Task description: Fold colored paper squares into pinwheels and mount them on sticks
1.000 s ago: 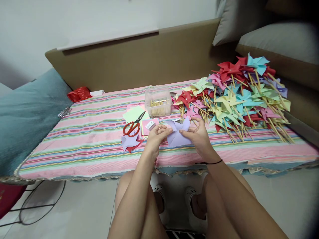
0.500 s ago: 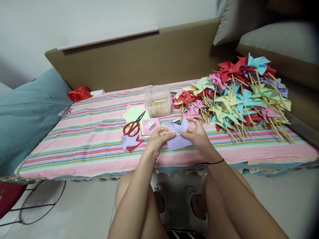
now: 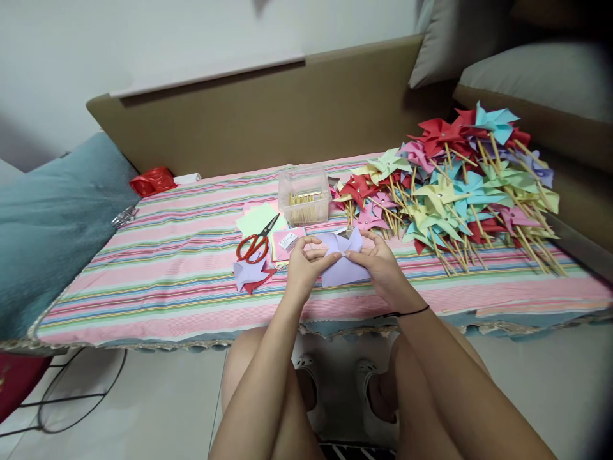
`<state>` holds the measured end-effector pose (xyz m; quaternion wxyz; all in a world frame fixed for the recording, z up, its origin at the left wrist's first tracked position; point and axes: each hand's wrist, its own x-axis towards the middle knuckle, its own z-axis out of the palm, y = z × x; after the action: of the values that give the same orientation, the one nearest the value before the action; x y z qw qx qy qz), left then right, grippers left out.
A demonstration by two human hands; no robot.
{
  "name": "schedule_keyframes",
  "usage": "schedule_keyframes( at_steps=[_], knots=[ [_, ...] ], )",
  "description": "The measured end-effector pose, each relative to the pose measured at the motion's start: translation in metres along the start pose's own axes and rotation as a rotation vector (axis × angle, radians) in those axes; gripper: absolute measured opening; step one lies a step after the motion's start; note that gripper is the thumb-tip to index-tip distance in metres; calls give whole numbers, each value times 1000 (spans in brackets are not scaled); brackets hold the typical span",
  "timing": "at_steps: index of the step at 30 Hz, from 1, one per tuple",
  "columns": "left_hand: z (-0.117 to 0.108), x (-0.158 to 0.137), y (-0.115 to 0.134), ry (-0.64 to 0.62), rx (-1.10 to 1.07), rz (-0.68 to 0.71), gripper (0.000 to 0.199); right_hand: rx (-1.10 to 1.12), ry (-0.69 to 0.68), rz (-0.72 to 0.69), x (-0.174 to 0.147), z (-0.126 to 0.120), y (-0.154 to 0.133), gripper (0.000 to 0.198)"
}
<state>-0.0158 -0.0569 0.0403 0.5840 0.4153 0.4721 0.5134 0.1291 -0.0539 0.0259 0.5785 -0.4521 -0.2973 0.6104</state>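
Between my two hands is a purple paper pinwheel (image 3: 345, 273), its far corners folded in and its near part flat. My left hand (image 3: 306, 263) grips it from the left, with the thumb pressed at the middle. From the right, my right hand (image 3: 378, 259) pinches it, the thumb tip close to the left one. To the left, red-handled scissors (image 3: 253, 246) lie on coloured paper sheets (image 3: 256, 220). Close by are a small white box (image 3: 288, 241) and a folded purple paper piece (image 3: 248, 271) over a red one.
Behind my hands stands a clear plastic box (image 3: 303, 207) holding short sticks. Many finished pinwheels (image 3: 445, 198) on sticks are heaped at the right. A red plastic bag (image 3: 153, 181) lies at the far left of the striped cloth (image 3: 158, 255), beside a blue cushion (image 3: 62, 223).
Both thumbs have shifted slightly on the purple paper, and the left fingers have spread a little. My left hand covers part of the small white box. Other things stay put.
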Motion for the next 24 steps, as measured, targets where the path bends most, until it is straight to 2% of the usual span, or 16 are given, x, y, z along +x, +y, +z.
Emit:
schedule_keyframes(
  at_steps=[5, 14, 24],
  knots=[
    [0, 0, 0, -2, -38, -26, 51, 12, 10, 3, -1, 0, 0, 77],
    [3, 0, -2, 69, -22, -17, 54, -19, -9, -11, 1, 1, 2, 79],
    [4, 0, -1, 92, -114, -83, 62, -46, -48, -31, 0, -1, 3, 79]
  ],
)
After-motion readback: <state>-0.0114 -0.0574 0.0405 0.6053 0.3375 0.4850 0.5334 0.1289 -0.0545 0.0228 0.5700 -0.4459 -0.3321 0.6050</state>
